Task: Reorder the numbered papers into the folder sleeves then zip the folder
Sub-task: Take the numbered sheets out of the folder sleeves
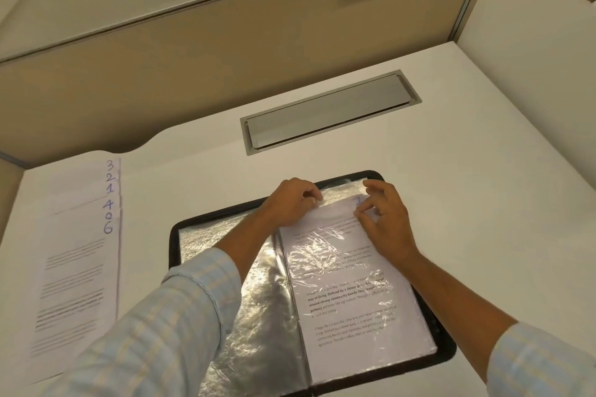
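Pinching sleeve (342, 193) mouth open w/ L grip (295, 200); nipping paper (335, 219) top corner w/ R grip (383, 216) to seat it; folder (174, 235) open at 6 o'clock on bench (483, 171); spare papers (77, 267) at 9.

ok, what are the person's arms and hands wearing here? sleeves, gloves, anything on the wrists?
Both arms are in long shirt sleeves, left sleeve and right sleeve: pale blue with a faint cream check. The left hand and right hand are bare: no gloves, no watch or ring visible.
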A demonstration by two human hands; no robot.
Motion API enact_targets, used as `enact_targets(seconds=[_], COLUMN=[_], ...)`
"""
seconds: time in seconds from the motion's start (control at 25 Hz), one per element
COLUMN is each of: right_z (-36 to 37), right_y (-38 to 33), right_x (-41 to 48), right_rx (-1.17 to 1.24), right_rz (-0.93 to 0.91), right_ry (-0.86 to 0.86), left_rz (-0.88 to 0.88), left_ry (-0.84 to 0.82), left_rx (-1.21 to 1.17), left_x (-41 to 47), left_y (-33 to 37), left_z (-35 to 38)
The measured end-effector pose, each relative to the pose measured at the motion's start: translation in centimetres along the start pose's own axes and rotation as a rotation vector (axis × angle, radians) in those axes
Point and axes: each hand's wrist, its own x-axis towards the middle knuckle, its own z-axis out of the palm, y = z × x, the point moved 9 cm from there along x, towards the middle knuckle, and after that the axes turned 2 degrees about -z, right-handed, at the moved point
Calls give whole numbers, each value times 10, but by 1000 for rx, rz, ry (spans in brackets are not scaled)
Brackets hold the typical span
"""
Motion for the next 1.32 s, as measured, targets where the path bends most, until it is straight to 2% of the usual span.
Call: enact_targets(seconds=[0.08, 0.2, 0.28, 0.48, 0.84, 1.0, 1.12, 1.24, 1.32], right_z=[-2, 2, 2, 0, -1, 16, 26, 26, 24], right_y=[6, 23, 35, 38, 43, 45, 48, 45, 38], right_x=[0, -8, -11, -6, 50, 82, 95, 106, 115], right_rx=[64, 310, 424, 511, 435, 269, 268, 216, 205], right_rz=[78, 345, 469, 519, 498, 546, 591, 560, 508], right_ry=[9, -34, -3, -1, 95, -71, -150, -142, -113], left_rz=[-16, -11, -14, -30, -123, -92, -74, -110, -194], left_ry=[-90, -165, -205, -192, 103, 196, 279, 538, 700], left_rx=[47, 90, 122, 111, -14, -90, -182, -191, -352], left_x=[6, 14, 17, 27, 63, 78, 84, 73, 50], left_y=[2, 2, 1, -1, -22, -19, -21, -42, -62], left_z=[2, 7, 12, 9, -51, -74, -89, -104, -101])
